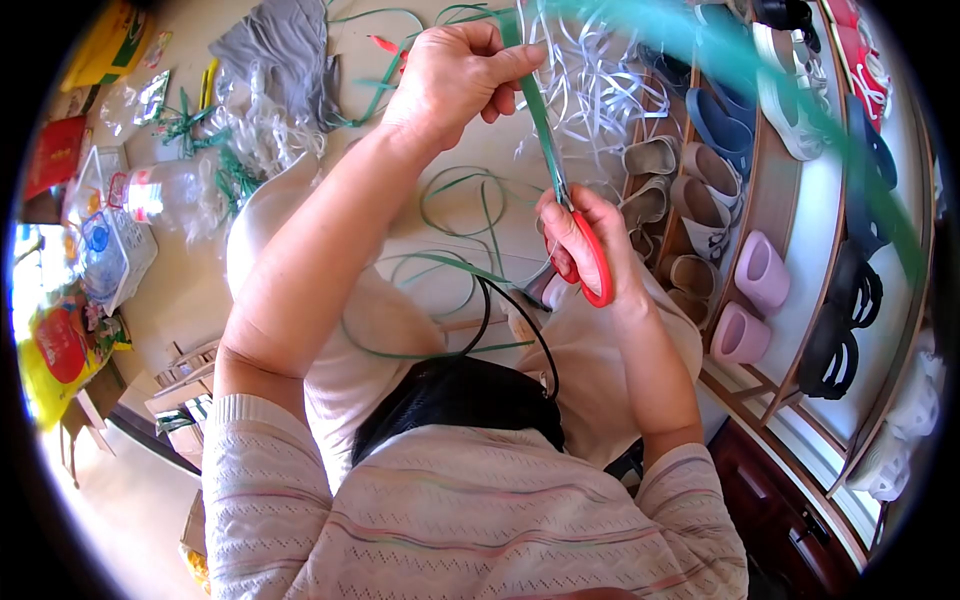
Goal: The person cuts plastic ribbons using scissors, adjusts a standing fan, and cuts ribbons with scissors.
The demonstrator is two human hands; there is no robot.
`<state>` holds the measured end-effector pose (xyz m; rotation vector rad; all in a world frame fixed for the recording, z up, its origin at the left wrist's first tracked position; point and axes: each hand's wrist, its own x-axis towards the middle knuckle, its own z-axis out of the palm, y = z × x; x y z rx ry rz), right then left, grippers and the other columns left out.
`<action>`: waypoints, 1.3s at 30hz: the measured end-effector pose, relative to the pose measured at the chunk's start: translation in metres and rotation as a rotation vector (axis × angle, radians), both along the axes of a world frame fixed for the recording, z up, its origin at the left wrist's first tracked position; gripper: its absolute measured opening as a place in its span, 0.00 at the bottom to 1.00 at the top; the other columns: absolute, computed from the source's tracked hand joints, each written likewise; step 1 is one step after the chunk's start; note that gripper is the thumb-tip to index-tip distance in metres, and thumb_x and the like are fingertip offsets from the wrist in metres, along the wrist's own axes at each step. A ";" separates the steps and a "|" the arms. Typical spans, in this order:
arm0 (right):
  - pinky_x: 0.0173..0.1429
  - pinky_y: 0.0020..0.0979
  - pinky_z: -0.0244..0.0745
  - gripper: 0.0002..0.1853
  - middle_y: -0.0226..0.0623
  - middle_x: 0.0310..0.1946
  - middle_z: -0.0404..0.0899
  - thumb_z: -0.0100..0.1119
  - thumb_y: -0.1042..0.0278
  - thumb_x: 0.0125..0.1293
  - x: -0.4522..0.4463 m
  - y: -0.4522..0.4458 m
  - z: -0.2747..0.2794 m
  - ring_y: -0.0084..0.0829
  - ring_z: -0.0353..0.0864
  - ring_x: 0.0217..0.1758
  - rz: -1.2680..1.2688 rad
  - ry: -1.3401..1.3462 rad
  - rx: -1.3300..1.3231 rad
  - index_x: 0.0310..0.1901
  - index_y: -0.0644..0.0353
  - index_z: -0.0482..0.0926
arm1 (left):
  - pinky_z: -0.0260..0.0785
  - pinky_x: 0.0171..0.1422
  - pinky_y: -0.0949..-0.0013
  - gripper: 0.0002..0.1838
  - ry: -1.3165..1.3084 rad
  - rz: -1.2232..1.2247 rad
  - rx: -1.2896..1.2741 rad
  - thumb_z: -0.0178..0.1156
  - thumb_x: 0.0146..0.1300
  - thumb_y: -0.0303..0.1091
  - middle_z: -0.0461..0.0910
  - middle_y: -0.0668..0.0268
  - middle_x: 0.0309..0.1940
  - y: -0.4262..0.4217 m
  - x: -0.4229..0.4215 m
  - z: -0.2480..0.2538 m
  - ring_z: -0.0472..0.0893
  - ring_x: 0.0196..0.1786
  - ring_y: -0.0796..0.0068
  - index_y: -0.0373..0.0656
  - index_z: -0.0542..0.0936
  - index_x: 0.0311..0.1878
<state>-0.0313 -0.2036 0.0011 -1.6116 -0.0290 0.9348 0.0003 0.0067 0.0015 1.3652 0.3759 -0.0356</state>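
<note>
Just above the middle of the frame, one flat, smooth green strip [540, 115] hangs straight down, pinched between the thumb and fingers of the left hand [455, 85]. Its lower part meets the metal blades of one pair of scissors [603, 268], whose red plastic handles the right hand [622, 265] grips. The hands are apart, the strip and blades spanning the gap; whether the blades are parted, I cannot tell. A blurred green band [720, 50] arcs across the upper right.

Below the hands lie thin green loops [455, 262], too tangled to count; at top centre is a heap of glossy white strips [590, 85]. On the right, the wooden edges of a rack [775, 205] run close beside the right hand, bearing two rounded pink slippers [763, 272] and two black sandals [830, 365]. Upper left, one crumpled grey cloth [285, 60] and one clear plastic bottle [160, 195] lie near a white lattice basket [135, 260]. Bare floor [190, 295] opens between basket and left forearm.
</note>
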 end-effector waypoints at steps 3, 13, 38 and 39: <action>0.16 0.16 0.50 0.14 0.17 0.15 0.61 0.61 0.54 0.60 -0.001 0.000 0.002 0.10 0.56 0.13 0.006 -0.013 -0.033 0.34 0.56 0.72 | 0.59 0.17 0.78 0.16 -0.009 0.010 -0.054 0.66 0.54 0.39 0.72 0.67 0.12 -0.001 0.001 -0.001 0.68 0.13 0.82 0.39 0.74 0.22; 0.16 0.16 0.50 0.15 0.17 0.15 0.62 0.61 0.53 0.60 -0.001 0.002 0.004 0.10 0.56 0.13 0.013 -0.017 -0.049 0.33 0.57 0.73 | 0.57 0.15 0.78 0.15 0.036 -0.028 -0.078 0.66 0.55 0.37 0.71 0.68 0.12 -0.004 0.001 -0.005 0.68 0.13 0.82 0.38 0.74 0.22; 0.26 0.19 0.56 0.18 0.23 0.18 0.62 0.55 0.53 0.64 0.003 -0.001 0.003 0.16 0.61 0.21 0.110 -0.013 0.010 0.42 0.61 0.69 | 0.58 0.17 0.78 0.17 0.060 -0.038 -0.003 0.64 0.57 0.42 0.71 0.69 0.12 -0.010 -0.001 -0.007 0.68 0.14 0.83 0.36 0.76 0.26; 0.27 0.20 0.56 0.18 0.23 0.18 0.62 0.55 0.52 0.64 0.003 0.000 0.002 0.17 0.61 0.22 0.113 -0.021 0.015 0.42 0.61 0.69 | 0.58 0.17 0.78 0.17 0.052 -0.038 -0.005 0.64 0.57 0.42 0.71 0.69 0.12 -0.010 -0.001 -0.006 0.68 0.14 0.83 0.36 0.76 0.26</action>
